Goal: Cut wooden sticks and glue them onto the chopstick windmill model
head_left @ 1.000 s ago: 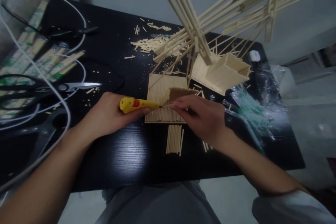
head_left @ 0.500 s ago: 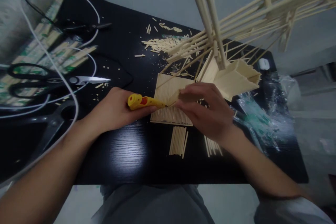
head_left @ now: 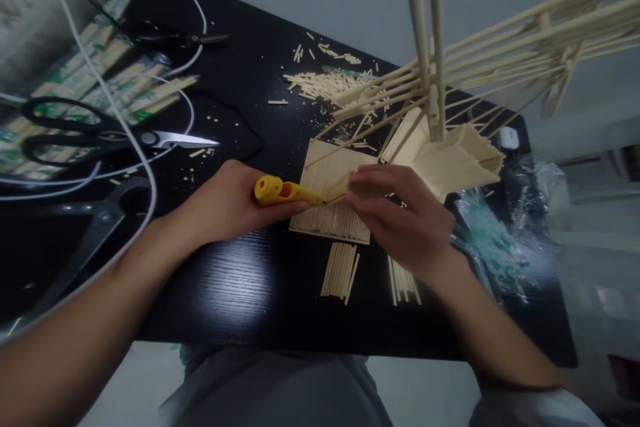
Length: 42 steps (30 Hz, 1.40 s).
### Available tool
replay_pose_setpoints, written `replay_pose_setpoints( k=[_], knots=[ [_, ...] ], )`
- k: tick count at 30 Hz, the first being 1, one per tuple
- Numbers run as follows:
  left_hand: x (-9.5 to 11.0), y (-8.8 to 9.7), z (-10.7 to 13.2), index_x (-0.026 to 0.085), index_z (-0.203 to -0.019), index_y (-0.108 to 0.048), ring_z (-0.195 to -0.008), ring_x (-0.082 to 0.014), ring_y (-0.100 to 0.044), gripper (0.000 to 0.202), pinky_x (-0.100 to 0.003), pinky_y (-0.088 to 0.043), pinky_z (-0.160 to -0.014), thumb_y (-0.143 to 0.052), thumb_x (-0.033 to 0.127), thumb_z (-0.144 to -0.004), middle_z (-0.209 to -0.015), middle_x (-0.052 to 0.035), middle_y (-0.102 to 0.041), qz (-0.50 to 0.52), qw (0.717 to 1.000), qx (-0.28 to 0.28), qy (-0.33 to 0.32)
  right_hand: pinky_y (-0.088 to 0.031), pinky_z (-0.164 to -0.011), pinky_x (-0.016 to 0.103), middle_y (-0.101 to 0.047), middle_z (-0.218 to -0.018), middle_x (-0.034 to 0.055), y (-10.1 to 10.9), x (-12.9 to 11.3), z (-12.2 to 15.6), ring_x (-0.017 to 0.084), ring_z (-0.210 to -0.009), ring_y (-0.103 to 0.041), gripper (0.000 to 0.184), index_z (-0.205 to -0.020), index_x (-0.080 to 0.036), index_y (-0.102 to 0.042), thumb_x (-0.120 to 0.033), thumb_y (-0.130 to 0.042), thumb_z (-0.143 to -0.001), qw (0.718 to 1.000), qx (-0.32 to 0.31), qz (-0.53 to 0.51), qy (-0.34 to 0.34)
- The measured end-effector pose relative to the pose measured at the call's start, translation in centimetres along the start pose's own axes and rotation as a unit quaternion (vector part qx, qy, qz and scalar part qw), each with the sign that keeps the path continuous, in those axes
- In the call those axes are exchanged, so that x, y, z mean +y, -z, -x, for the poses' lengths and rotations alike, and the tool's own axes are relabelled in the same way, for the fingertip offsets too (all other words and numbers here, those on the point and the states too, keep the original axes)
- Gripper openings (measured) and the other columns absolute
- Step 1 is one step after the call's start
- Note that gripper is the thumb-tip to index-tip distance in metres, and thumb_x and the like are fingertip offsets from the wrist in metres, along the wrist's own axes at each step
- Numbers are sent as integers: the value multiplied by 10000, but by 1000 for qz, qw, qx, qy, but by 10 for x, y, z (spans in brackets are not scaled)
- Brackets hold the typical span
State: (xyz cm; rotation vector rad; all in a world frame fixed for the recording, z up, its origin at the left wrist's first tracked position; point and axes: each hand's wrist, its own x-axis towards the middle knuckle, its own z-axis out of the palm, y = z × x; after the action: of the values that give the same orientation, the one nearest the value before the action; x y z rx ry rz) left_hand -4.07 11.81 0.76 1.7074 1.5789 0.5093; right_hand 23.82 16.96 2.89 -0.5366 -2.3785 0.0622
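My left hand (head_left: 233,203) is closed around a yellow glue gun (head_left: 280,191), whose narrow tip points right. That tip meets, or nearly meets, the edge of a small wooden stick panel (head_left: 339,188) pinched in the fingers of my right hand (head_left: 407,213). Beneath both lies a flat square mat of wooden sticks (head_left: 320,223) on the black table. Just in front of the mat are a short bundle of sticks (head_left: 337,271) and a few more loose sticks (head_left: 403,283), partly covered by my right hand.
A tall stick framework (head_left: 430,67) rises at the right beside a wooden stick box (head_left: 460,160). Cut stick pieces (head_left: 333,87) lie behind the mat. Scissors (head_left: 100,137), pliers (head_left: 175,37), a white cable (head_left: 113,103) and packaged sticks (head_left: 75,90) occupy the left; plastic wrapping (head_left: 493,230) lies right.
The view has shifted slightly, so most things on the table appear farther right. Both hands keep their grips, with the glue gun tip still at the small panel.
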Motion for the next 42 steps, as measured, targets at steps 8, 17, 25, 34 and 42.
replay_pose_setpoints(
  k=[8, 17, 25, 34, 42],
  knots=[
    [0, 0, 1, 185, -611, -605, -535, -107, -370, 555, -279, -238, -536, -715, 685, -826, -548, 24, -430, 23, 1000, -2, -3, -677, -923, 437, -811, -1113, 72, -1, 1, 1, 262, -1118, -780, 250, -1068, -265, -761, -66, -785, -919, 1000, 0, -8, 3],
    [2, 1, 2, 183, -597, -604, -508, -91, -353, 550, -274, -249, -478, -734, 661, -836, -527, 37, -424, 45, 999, 15, -18, -676, -917, 454, -828, -1133, 52, 5, 0, 0, 268, -1146, -773, 306, -1142, -289, -761, -80, -802, -922, 1000, -15, -6, 16],
    [5, 2, 5, 208, -616, -660, -441, -88, -364, 463, -295, -239, -411, -777, 607, -820, -488, 31, -466, 93, 993, 57, -46, -690, -941, 425, -829, -1208, 85, 11, 1, 1, 265, -1221, -760, 338, -1222, -216, -751, -52, -793, -929, 997, -50, -4, 59],
    [4, 1, 5, 217, -595, -644, -444, -83, -345, 476, -289, -229, -408, -790, 611, -819, -483, 41, -445, 92, 993, 58, -44, -699, -948, 417, -815, -1234, 98, 11, 3, 6, 271, -1231, -750, 392, -1284, -211, -742, -58, -795, -927, 996, -46, 1, 74],
    [2, 0, 5, 212, -578, -612, -447, -78, -355, 489, -284, -233, -416, -784, 594, -831, -488, 44, -437, 85, 994, 56, -44, -687, -929, 396, -814, -1178, 86, 8, 2, 1, 245, -1164, -766, 270, -1158, -239, -758, -66, -764, -951, 998, -32, -1, 47]
  ],
)
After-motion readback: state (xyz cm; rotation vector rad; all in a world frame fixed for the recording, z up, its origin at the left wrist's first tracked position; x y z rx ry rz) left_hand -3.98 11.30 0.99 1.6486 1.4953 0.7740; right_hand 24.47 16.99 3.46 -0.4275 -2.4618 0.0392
